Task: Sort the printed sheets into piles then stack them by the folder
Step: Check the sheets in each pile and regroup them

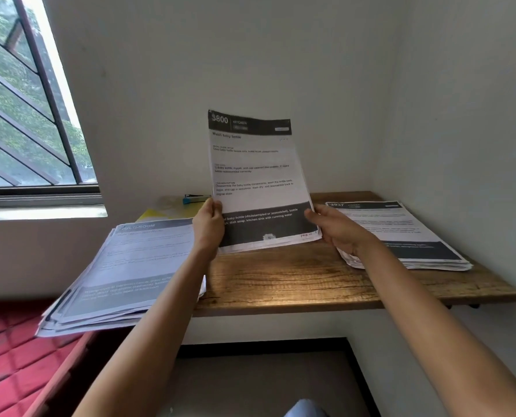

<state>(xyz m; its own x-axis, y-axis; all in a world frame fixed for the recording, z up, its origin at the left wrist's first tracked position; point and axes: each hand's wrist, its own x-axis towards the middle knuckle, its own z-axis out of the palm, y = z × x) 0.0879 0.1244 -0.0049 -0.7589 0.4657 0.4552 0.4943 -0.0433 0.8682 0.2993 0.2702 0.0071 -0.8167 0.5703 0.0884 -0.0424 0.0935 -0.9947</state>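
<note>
Both hands hold a thin bundle of printed sheets point(256, 182) upright above the wooden worktop point(280, 281), its top page headed "3800 KITCHEN" and titled "Wash baby bottle". The left hand point(208, 227) grips the lower left edge with its thumb on the front, and the right hand point(337, 230) has its fingers curled around the lower right corner. The bundle is gripped only along its bottom, so its tall upper part could flop over, or a back page could slip out if either grip loosens. The bigger risk looks to be the left pile point(130, 266), topped by a "MULTI-ROOM" page. It is fanned and untidy and hangs well past the worktop's left edge, above a red quilted cushion point(4, 341). A nudge from the left forearm, or more weight dropped on its outer side, could tip it off. The right pile point(401, 233), headed "2937", lies flat near the wall and looks stable, though its category line is too blurred to read, so the kitchen bundle could be misfiled. The yellow folder point(157, 213) lies at the back with a blue stapler point(195, 198) on it, which may get in the way of the final stacking.
</note>
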